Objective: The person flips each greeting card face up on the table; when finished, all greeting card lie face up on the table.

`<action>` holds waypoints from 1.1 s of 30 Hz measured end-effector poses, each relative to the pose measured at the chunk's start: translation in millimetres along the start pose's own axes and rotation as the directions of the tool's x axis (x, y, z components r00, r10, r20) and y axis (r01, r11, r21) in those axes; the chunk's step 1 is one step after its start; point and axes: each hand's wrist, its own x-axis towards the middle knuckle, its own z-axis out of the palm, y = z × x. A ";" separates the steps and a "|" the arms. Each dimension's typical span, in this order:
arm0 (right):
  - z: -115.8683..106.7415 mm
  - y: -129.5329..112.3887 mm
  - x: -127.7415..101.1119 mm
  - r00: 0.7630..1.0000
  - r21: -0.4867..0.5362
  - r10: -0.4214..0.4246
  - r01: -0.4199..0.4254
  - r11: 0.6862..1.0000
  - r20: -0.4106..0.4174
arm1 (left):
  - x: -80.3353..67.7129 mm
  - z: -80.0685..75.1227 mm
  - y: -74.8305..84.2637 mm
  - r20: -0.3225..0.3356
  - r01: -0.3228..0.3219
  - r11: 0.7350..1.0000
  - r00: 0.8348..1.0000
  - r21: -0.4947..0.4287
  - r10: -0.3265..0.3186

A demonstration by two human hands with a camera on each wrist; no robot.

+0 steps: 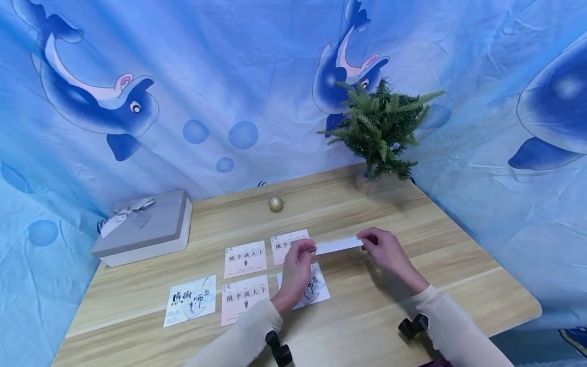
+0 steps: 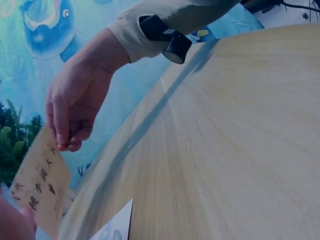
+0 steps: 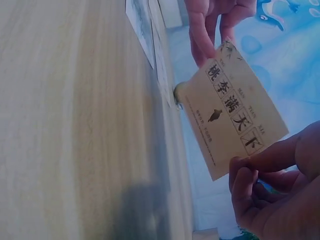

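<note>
Both hands hold one card (image 1: 338, 245) above the counter (image 1: 440, 265): the left hand (image 1: 297, 269) pinches its left end, the right hand (image 1: 384, 251) its right. Five more cards (image 1: 245, 258) lie flat below.
</note>
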 end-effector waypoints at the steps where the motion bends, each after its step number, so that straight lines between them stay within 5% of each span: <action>1: -0.3 -1.1 -0.1 1.000 0.009 0.001 -0.001 1.000 -0.003 | -0.2 -0.2 0.2 0.001 -0.011 1.000 1.000 -0.014 0.011; 12: 1.1 -1.4 0.8 0.996 -0.015 0.017 -0.019 1.000 -0.085 | -3.0 -1.1 3.9 -0.006 -0.028 0.997 1.000 -0.066 0.028; 22: -2.3 4.9 8.0 0.996 0.011 0.042 -0.042 0.999 -0.077 | -7.7 -1.2 -1.6 0.088 -0.019 0.999 0.996 -0.037 0.022; 33: -0.8 12.2 8.1 0.988 0.015 0.121 -0.120 0.993 -0.092 | -13.1 1.8 -7.0 0.096 -0.011 0.997 0.995 -0.083 0.019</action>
